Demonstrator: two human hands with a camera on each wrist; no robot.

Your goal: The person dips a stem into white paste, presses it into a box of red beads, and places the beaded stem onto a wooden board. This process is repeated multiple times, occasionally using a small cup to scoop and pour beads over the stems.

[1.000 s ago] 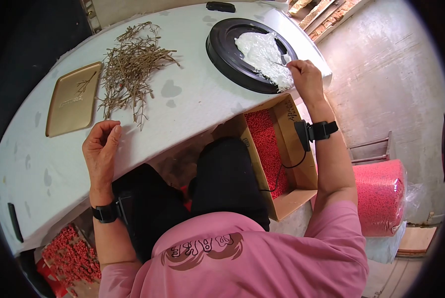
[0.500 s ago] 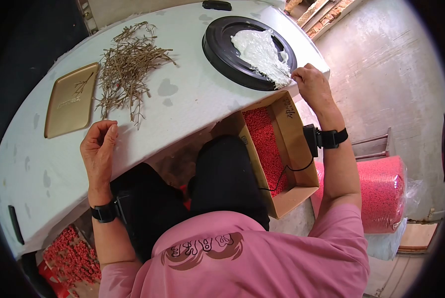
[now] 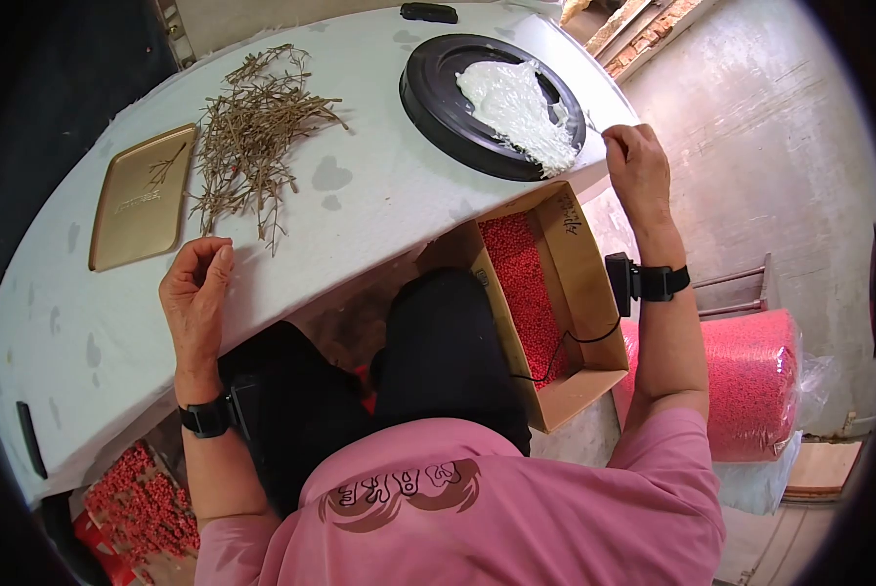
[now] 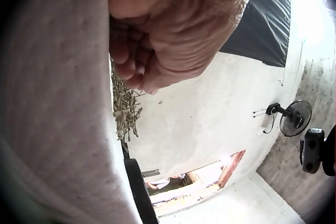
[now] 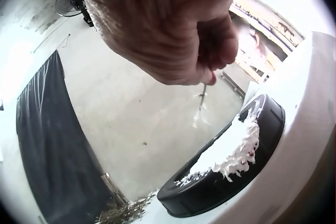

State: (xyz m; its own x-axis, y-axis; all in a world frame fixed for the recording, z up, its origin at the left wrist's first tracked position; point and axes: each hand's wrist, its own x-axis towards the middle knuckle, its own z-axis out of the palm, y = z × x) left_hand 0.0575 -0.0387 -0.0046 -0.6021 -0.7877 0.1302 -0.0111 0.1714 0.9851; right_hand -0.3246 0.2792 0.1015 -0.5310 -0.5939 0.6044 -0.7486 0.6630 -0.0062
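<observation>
Head view: right hand (image 3: 639,181) has come off the paste. A second ago it was over the rim with the stem's tip in the white; now it sits clear, with the black round dish (image 3: 434,125) and white paste (image 3: 516,105) just to its left. Likely reading: this dip is over and the stem is loaded. Thumb and fingers pinch the thin stem (image 3: 591,124), which sticks out past the fingertips, away from the body and a bit left. Cardboard box (image 3: 584,256) with red beads (image 3: 522,283) lies on the body side of that hand. Left hand (image 3: 195,288) hasn't shifted: at the table edge, fingers loosely curled, nothing seen in it. Twig heap (image 3: 262,137) is ahead and right of it, gold tray (image 3: 145,200) ahead and left.

Left wrist view: same hand, relaxed curl, no object visible; twig heap just past the fingers.

Right wrist view: stem pinched at its upper end, hanging below the fingertips. Long axis near vertical in this view, lower end leaning slightly left, white on that end. Paste and dish lie below the hand, apart from the stem. Exact coating amount too blurred to tell.
</observation>
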